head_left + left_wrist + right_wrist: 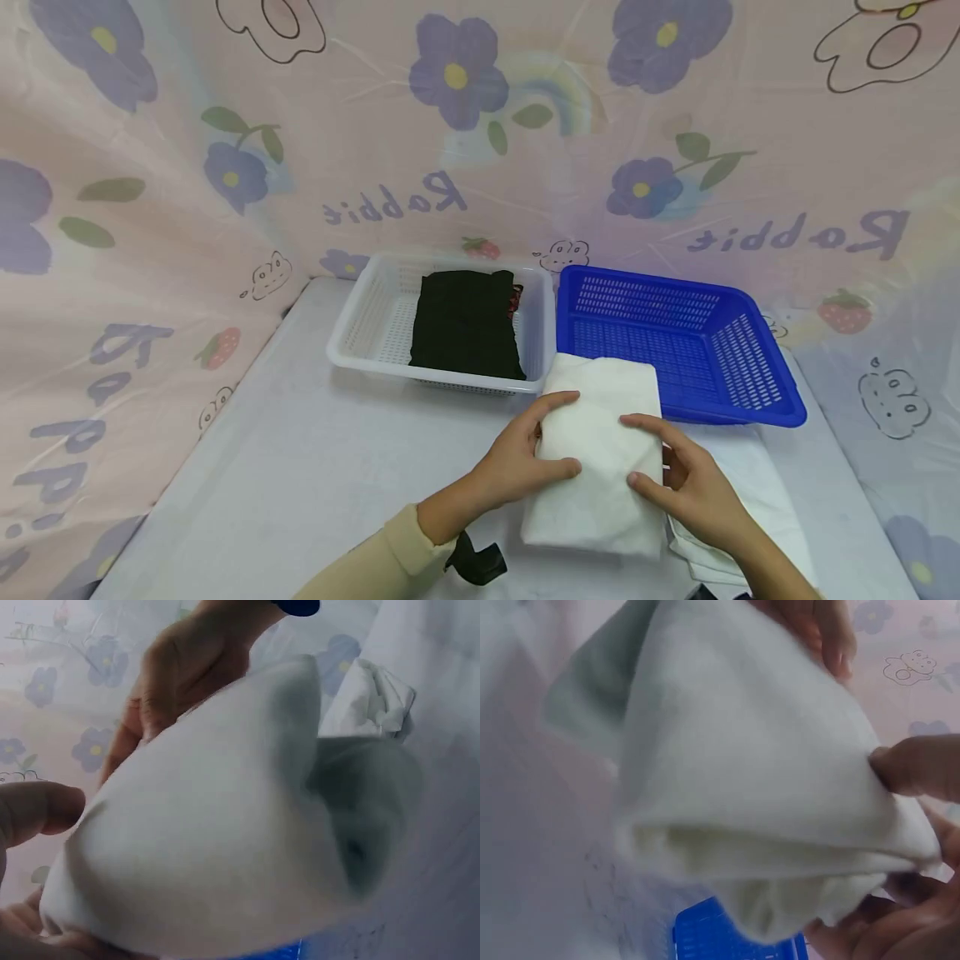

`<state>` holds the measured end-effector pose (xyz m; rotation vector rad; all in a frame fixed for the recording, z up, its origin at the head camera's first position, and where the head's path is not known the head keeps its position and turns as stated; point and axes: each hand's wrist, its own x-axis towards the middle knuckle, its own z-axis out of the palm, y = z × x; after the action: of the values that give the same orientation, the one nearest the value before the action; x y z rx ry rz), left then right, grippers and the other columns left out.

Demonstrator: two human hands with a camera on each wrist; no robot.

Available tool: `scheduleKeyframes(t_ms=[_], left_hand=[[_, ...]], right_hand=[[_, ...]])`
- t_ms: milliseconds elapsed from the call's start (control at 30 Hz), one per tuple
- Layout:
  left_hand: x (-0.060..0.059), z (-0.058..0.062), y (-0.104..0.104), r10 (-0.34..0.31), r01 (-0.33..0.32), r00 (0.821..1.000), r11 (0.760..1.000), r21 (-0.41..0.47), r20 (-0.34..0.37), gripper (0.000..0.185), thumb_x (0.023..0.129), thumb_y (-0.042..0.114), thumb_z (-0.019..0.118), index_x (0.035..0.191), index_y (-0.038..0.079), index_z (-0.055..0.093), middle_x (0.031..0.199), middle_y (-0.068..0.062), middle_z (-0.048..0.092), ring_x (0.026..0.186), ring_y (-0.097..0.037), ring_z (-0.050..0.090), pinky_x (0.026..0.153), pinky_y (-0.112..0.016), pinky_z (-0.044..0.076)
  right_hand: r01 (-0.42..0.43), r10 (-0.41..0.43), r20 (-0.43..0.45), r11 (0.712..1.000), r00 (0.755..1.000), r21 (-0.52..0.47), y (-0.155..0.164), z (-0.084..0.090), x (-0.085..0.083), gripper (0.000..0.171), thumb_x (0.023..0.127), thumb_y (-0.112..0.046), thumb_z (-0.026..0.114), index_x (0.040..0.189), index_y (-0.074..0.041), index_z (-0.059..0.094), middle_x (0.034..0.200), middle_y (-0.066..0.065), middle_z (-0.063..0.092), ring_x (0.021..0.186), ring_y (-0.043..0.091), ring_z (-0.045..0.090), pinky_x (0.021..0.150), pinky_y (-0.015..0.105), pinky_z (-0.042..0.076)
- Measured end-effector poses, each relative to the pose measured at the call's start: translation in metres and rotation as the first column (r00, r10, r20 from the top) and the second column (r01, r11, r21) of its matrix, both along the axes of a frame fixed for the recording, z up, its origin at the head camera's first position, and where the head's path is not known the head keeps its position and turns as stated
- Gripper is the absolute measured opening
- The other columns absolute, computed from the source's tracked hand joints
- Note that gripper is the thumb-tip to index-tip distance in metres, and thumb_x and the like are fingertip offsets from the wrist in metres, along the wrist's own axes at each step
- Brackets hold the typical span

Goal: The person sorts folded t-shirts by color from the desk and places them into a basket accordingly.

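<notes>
Both hands, left hand (517,467) and right hand (693,487), pinch the folded white cloth (600,450); uneven grip, seemingly loose, could unfold it.

White towel (600,454): soft matt cloth. Behind it, blue basket (750,367) and white basket (360,333): glossy perforated plastic. Black cloth (465,325) in the white one: matt. Table (300,467): smooth.

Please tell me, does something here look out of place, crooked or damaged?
Nothing is damaged or spilled. Both hands, left hand and right hand, grip a folded white cloth whose far corner overhangs the blue basket. In the white basket, something red pokes out beside the folded black cloth.
</notes>
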<state>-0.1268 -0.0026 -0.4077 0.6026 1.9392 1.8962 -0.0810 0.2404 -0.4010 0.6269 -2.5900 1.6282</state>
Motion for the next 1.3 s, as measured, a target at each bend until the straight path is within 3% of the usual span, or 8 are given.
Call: scheduleKeyframes(t_ms=[233,367,533,633,800,1000,1100,1300], left_hand=[[-0.005,0.002,0.007,0.045,-0.044,0.998,0.999,0.028,-0.043,0.068,0.084,0.012,0.071,0.138,0.040,0.042,0.135,-0.001,0.047,0.103,-0.013,0.058,0.078,-0.026,0.053],[-0.009,0.009,0.012,0.045,-0.038,0.997,0.995,0.091,-0.070,0.066,0.085,0.007,0.069,0.137,0.037,0.042,0.135,-0.002,0.046,0.102,-0.011,0.058,0.079,-0.025,0.053],[-0.012,0.021,0.015,0.035,-0.021,0.997,0.982,0.188,-0.068,0.063,0.085,0.002,0.067,0.135,0.031,0.043,0.129,-0.008,0.048,0.098,-0.009,0.059,0.075,-0.027,0.056],[-0.013,0.027,0.017,0.013,-0.001,0.999,0.972,0.233,-0.047,0.062,0.086,0.000,0.065,0.136,0.028,0.041,0.126,-0.013,0.049,0.096,-0.009,0.061,0.074,-0.029,0.057],[-0.014,0.033,0.021,-0.059,0.064,0.998,0.951,0.303,-0.027,0.063,0.087,-0.003,0.061,0.140,0.020,0.035,0.128,-0.016,0.045,0.097,-0.010,0.060,0.075,-0.029,0.057],[-0.019,0.035,0.028,-0.128,0.132,0.991,0.908,0.398,-0.037,0.064,0.088,-0.004,0.057,0.141,0.016,0.028,0.124,-0.010,0.044,0.097,-0.010,0.059,0.074,-0.028,0.056],[-0.023,0.037,0.032,-0.141,0.145,0.989,0.901,0.409,-0.041,0.064,0.088,-0.003,0.057,0.141,0.017,0.027,0.123,-0.008,0.043,0.097,-0.010,0.059,0.074,-0.028,0.056],[-0.033,0.042,0.038,-0.101,0.113,0.993,0.939,0.326,-0.053,0.061,0.089,-0.001,0.060,0.139,0.021,0.033,0.125,-0.012,0.045,0.094,-0.009,0.061,0.071,-0.032,0.058]], right_hand=[[0.002,-0.003,-0.052,1.000,0.999,-0.025,-0.004,0.008,-0.010,0.059,0.085,0.010,0.065,0.139,-0.002,0.044,0.129,-0.007,0.047,0.092,0.005,0.062,0.067,0.025,0.057],[0.017,-0.021,-0.056,0.996,0.998,-0.084,-0.005,0.012,-0.014,0.059,0.087,0.014,0.059,0.140,-0.002,0.040,0.133,0.000,0.043,0.103,0.004,0.056,0.075,0.020,0.054],[0.053,-0.056,-0.031,0.994,0.998,-0.095,-0.008,0.016,-0.014,0.064,0.091,0.010,0.053,0.148,-0.008,0.028,0.121,0.003,0.043,0.092,0.008,0.061,0.062,0.030,0.057],[0.062,-0.064,-0.021,0.994,0.998,-0.088,-0.010,0.018,-0.013,0.069,0.091,0.009,0.052,0.150,-0.012,0.022,0.115,0.004,0.042,0.082,0.011,0.063,0.055,0.034,0.056],[0.026,-0.032,-0.038,0.989,0.999,-0.146,-0.007,0.021,-0.014,0.072,0.090,0.012,0.048,0.151,-0.010,0.017,0.117,0.004,0.039,0.082,0.011,0.062,0.056,0.033,0.056],[0.001,-0.018,-0.060,0.964,0.998,-0.267,-0.006,0.028,-0.016,0.071,0.087,0.016,0.048,0.148,-0.005,0.020,0.117,0.002,0.043,0.087,0.009,0.062,0.060,0.030,0.056],[0.011,-0.039,-0.090,0.956,0.995,-0.294,-0.006,0.032,-0.018,0.069,0.085,0.018,0.050,0.145,-0.003,0.025,0.118,0.003,0.044,0.088,0.009,0.063,0.061,0.028,0.057],[0.042,-0.069,-0.087,0.959,0.994,-0.279,0.000,0.038,-0.026,0.068,0.084,0.018,0.054,0.143,-0.007,0.032,0.112,0.003,0.049,0.082,0.008,0.066,0.056,0.030,0.057]])
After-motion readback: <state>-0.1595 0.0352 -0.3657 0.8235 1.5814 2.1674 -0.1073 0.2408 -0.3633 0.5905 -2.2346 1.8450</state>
